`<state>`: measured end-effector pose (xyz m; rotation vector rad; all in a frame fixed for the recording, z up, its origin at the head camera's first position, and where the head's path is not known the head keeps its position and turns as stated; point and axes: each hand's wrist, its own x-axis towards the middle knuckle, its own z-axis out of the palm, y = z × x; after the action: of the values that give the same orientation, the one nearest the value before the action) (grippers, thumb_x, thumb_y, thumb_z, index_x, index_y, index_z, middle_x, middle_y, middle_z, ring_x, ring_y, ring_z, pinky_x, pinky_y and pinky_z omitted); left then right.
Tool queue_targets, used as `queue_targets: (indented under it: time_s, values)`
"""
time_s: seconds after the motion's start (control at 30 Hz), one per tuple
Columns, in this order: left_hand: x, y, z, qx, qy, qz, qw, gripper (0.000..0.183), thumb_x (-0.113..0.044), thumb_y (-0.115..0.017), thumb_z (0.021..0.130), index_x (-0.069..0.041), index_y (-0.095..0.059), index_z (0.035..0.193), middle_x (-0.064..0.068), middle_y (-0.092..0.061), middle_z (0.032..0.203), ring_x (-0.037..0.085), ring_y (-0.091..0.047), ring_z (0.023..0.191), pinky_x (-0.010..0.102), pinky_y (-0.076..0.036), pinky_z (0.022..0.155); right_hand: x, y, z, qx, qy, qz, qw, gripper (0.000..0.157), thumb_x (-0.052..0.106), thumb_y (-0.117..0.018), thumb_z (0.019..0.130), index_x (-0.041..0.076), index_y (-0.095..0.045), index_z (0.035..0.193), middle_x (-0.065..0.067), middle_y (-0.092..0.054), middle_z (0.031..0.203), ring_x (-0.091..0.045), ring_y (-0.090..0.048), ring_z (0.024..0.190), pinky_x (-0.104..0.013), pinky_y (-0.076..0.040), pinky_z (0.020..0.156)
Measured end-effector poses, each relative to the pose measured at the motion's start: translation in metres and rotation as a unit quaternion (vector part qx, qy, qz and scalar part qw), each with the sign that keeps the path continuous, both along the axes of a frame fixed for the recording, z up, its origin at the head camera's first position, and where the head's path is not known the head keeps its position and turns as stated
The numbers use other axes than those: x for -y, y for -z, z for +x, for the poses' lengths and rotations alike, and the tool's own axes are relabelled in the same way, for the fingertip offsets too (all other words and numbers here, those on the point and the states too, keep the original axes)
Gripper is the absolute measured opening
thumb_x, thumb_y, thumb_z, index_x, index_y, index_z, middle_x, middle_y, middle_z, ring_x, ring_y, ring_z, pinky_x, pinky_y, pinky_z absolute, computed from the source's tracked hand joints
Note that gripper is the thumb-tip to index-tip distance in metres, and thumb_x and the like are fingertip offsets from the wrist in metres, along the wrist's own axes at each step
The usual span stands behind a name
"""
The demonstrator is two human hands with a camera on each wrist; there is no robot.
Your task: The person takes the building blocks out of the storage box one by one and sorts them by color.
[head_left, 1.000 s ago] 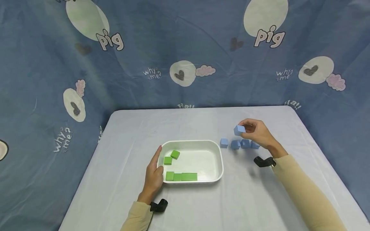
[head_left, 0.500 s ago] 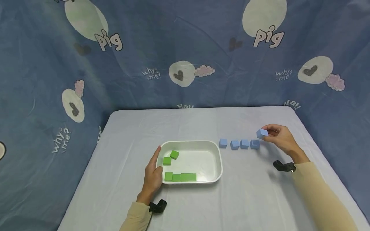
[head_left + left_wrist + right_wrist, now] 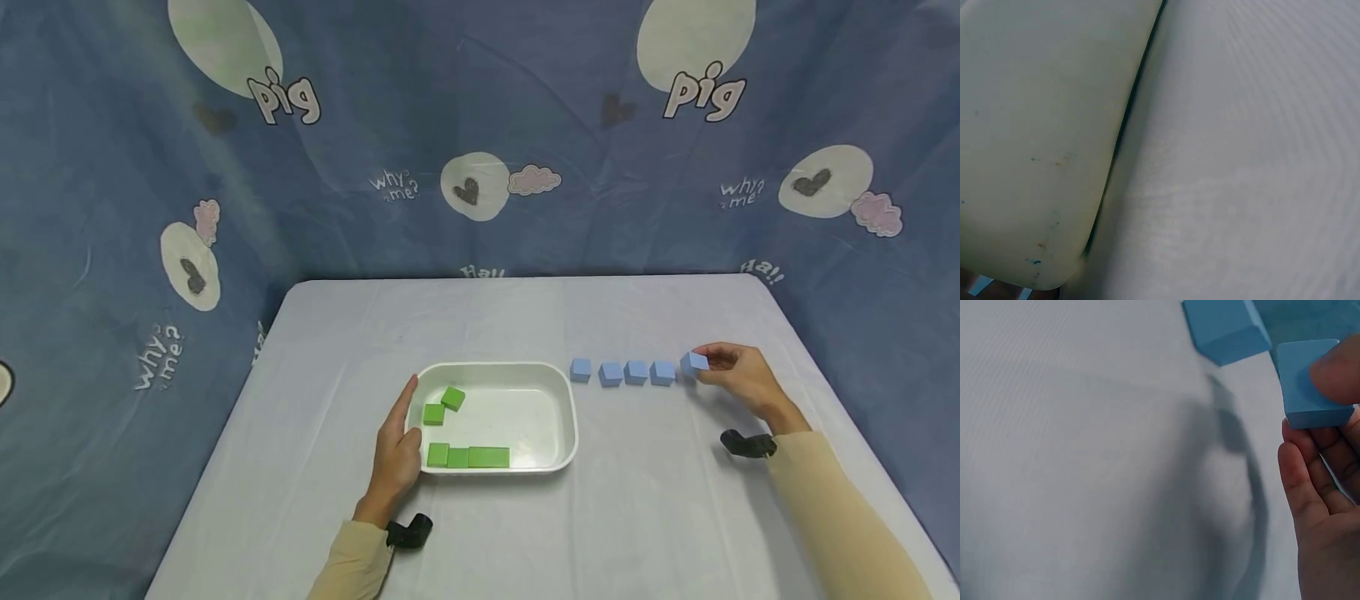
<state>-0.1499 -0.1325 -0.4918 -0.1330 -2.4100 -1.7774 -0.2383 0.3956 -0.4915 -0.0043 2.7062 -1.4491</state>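
My right hand (image 3: 738, 375) pinches a light blue cube (image 3: 693, 363) just past the right end of a row of blue cubes (image 3: 635, 372). In the right wrist view, the thumb lies on top of the held cube (image 3: 1310, 381), with the fingers beneath, and a neighbouring cube (image 3: 1225, 328) stands beyond it. My left hand (image 3: 395, 458) rests at the left end of a white tray (image 3: 551, 467), index finger straight along its side and thumb at the rim. The tray's pale wall (image 3: 1041, 125) fills the left of the left wrist view, where the hand is hidden.
Inside the tray, two green cubes (image 3: 434, 414) lie at the left, and a row of green blocks (image 3: 488, 457) runs along the near wall. A white cloth (image 3: 645, 517) covers the table. A blue printed curtain (image 3: 570, 233) hangs behind it.
My right hand has moved right past the row with the blue cube, then lowered it beside the end cube. The left hand and tray have stayed in place.
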Motion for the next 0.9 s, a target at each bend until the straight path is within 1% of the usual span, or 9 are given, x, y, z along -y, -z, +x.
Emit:
queue_targets:
  time_s: [0.17,0.3,0.5,0.6,0.77,0.9]
  values:
    - [0.001,0.001,0.0,-0.005,-0.003,-0.002,1.0,0.075,0.019,-0.034,0.082,0.007,-0.03,0.156,0.02,-0.031,0.162,0.033,-0.023,0.152,0.035,-0.015,0.124,-0.004,0.009,0.003,0.012,0.004,0.025,1.0,0.045,0.011,-0.077,0.089,-0.007,-0.063,0.126,-0.015,-0.067,0.118,0.0,-0.06,0.092,-0.015,-0.051,0.075]
    - [0.0,0.0,0.0,-0.006,-0.004,-0.001,1.0,0.075,0.02,-0.033,0.083,0.007,-0.029,0.156,0.02,-0.031,0.162,0.032,-0.023,0.152,0.035,-0.015,0.124,-0.004,0.014,0.004,0.019,0.003,0.036,0.999,0.045,0.011,-0.077,0.087,-0.007,-0.063,0.126,-0.021,-0.067,0.119,-0.003,-0.061,0.092,-0.017,-0.052,0.074]
    - [0.0,-0.001,0.001,-0.011,-0.003,0.002,0.9999,0.074,0.02,-0.033,0.083,0.008,-0.03,0.156,0.021,-0.031,0.162,0.034,-0.023,0.151,0.03,-0.015,0.123,-0.001,0.015,0.005,0.01,-0.001,0.043,0.999,0.043,0.009,-0.077,0.087,-0.007,-0.064,0.125,-0.021,-0.067,0.115,-0.009,-0.06,0.09,-0.018,-0.053,0.071]
    - [0.0,-0.001,0.001,-0.013,-0.006,0.001,0.9999,0.074,0.019,-0.033,0.083,0.008,-0.03,0.156,0.022,-0.031,0.161,0.035,-0.023,0.151,0.029,-0.015,0.123,0.001,0.016,0.006,0.004,-0.007,0.04,0.999,0.043,0.007,-0.077,0.087,-0.009,-0.064,0.125,-0.024,-0.067,0.116,-0.008,-0.06,0.089,-0.016,-0.052,0.072]
    - [-0.001,-0.001,0.002,-0.014,-0.008,0.002,0.9999,0.073,0.02,-0.033,0.082,0.009,-0.03,0.155,0.022,-0.032,0.161,0.035,-0.024,0.151,0.031,-0.015,0.123,0.004,0.018,0.007,-0.006,-0.005,0.047,0.999,0.043,0.007,-0.077,0.087,-0.01,-0.064,0.125,-0.027,-0.065,0.121,-0.005,-0.059,0.092,-0.01,-0.048,0.075]
    - [0.0,-0.001,0.002,-0.016,-0.007,0.002,0.9999,0.074,0.02,-0.033,0.082,0.009,-0.03,0.155,0.022,-0.032,0.161,0.034,-0.024,0.151,0.035,-0.015,0.124,0.005,0.018,0.009,-0.013,0.0,0.046,0.999,0.047,0.011,-0.079,0.086,-0.009,-0.064,0.126,-0.028,-0.063,0.124,-0.009,-0.059,0.095,-0.008,-0.047,0.077]
